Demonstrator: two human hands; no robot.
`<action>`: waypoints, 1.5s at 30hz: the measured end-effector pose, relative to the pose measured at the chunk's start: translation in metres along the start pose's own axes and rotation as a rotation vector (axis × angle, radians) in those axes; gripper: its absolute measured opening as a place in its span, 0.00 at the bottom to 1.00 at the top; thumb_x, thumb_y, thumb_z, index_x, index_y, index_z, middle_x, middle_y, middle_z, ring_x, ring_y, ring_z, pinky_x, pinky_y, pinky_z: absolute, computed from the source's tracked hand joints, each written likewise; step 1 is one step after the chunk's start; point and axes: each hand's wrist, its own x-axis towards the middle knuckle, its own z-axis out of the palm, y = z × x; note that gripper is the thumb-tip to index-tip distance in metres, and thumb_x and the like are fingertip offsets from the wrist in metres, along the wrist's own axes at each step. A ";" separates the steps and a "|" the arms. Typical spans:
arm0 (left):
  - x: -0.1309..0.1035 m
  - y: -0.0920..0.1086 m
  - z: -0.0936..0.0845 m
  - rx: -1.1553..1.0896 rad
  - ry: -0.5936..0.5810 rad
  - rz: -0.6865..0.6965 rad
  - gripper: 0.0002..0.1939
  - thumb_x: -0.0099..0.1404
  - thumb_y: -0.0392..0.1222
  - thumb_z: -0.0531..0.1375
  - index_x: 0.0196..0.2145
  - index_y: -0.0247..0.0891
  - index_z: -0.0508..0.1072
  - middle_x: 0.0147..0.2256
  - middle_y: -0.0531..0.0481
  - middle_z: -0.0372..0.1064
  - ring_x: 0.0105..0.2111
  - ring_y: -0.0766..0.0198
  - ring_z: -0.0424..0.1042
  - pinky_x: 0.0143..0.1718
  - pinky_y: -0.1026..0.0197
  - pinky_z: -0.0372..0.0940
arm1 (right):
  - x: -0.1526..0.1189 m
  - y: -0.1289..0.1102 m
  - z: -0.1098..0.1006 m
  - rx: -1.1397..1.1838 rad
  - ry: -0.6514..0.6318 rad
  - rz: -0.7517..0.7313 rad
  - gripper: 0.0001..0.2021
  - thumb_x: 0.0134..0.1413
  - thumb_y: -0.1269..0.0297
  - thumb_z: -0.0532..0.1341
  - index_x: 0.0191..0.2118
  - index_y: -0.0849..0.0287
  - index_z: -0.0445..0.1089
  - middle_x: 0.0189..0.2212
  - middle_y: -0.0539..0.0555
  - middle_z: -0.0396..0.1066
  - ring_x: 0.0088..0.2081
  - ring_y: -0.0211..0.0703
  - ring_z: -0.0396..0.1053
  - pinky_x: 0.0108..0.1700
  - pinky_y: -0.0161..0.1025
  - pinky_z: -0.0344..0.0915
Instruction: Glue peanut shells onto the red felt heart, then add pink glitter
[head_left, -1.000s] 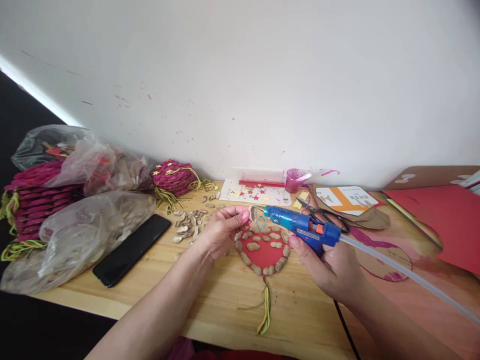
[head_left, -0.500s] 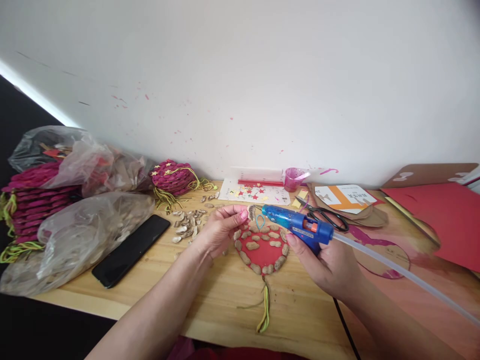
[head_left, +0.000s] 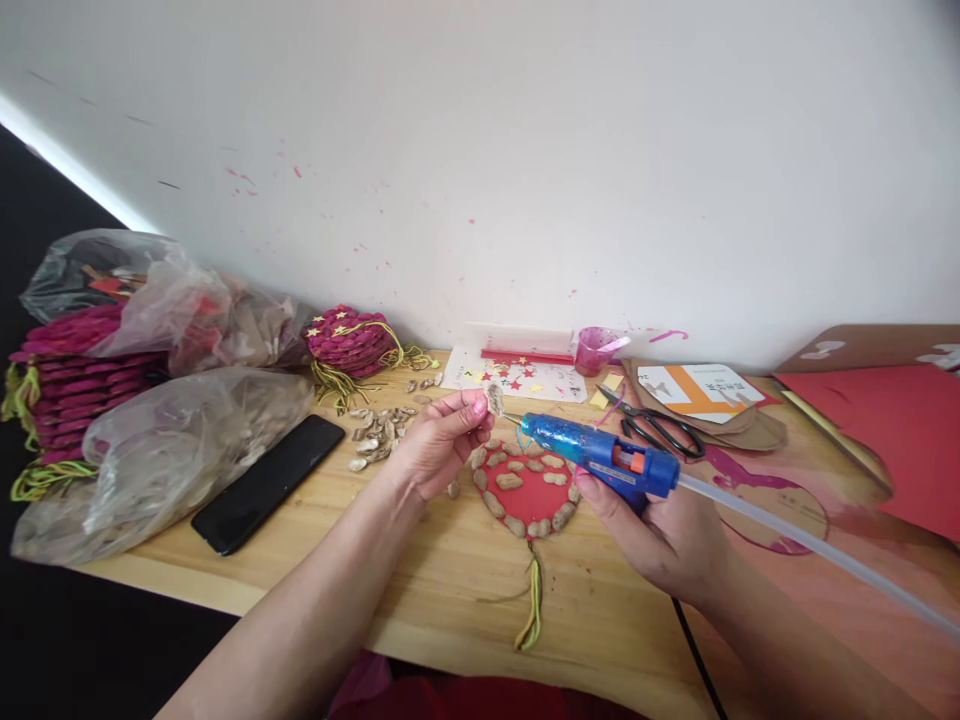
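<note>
Between the thumb and fingers of my left hand (head_left: 444, 440) is a peanut shell (head_left: 495, 399), its hollow side showing. My right hand (head_left: 660, 530) is wrapped round a blue glue gun (head_left: 592, 450), whose metal nozzle points left at the shell, very close to it. A long translucent glue stick (head_left: 810, 550) juts from the gun's back. Below the gun, a round red piece (head_left: 529, 505) lies on the table, edged with peanut shells and with more across its upper half. A yellow-green tassel (head_left: 533, 605) hangs toward the front edge.
Loose shells (head_left: 375, 437), a black phone (head_left: 268, 484) and plastic bags (head_left: 172, 450) lie left, beside magenta woven pieces (head_left: 90, 390). Behind are star stickers (head_left: 517, 375) and a pink cup (head_left: 594, 350). Scissors (head_left: 660, 425), cards and red paper (head_left: 877, 430) are right.
My left hand has lifted the shell slightly up and left, turning its hollow side into view. The glue gun's nozzle sits a little lower against it. The view has shifted slightly.
</note>
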 end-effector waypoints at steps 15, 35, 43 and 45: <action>-0.001 0.000 0.000 -0.033 -0.013 0.010 0.17 0.43 0.40 0.79 0.25 0.33 0.77 0.22 0.53 0.71 0.24 0.72 0.69 0.28 0.70 0.65 | 0.000 0.001 0.000 -0.021 -0.026 -0.029 0.12 0.64 0.64 0.58 0.28 0.57 0.64 0.18 0.48 0.66 0.20 0.36 0.61 0.23 0.37 0.56; -0.002 0.001 0.000 -0.014 -0.017 0.002 0.17 0.43 0.41 0.80 0.26 0.32 0.78 0.23 0.51 0.72 0.23 0.72 0.68 0.27 0.70 0.65 | 0.002 -0.001 -0.002 -0.038 0.002 -0.031 0.10 0.63 0.67 0.60 0.28 0.56 0.66 0.20 0.49 0.71 0.21 0.38 0.68 0.24 0.36 0.61; -0.002 -0.001 -0.001 -0.021 -0.022 0.005 0.16 0.45 0.40 0.79 0.26 0.32 0.77 0.23 0.51 0.72 0.24 0.71 0.69 0.28 0.69 0.65 | 0.003 -0.001 -0.003 -0.060 -0.011 -0.025 0.11 0.62 0.65 0.59 0.27 0.55 0.66 0.18 0.49 0.68 0.20 0.40 0.64 0.23 0.39 0.58; -0.002 -0.001 -0.002 -0.015 -0.025 0.005 0.17 0.45 0.41 0.79 0.26 0.33 0.77 0.23 0.51 0.72 0.24 0.71 0.69 0.29 0.70 0.65 | 0.003 -0.002 -0.003 -0.053 -0.013 -0.029 0.10 0.62 0.65 0.59 0.28 0.55 0.66 0.18 0.49 0.67 0.19 0.40 0.64 0.23 0.39 0.58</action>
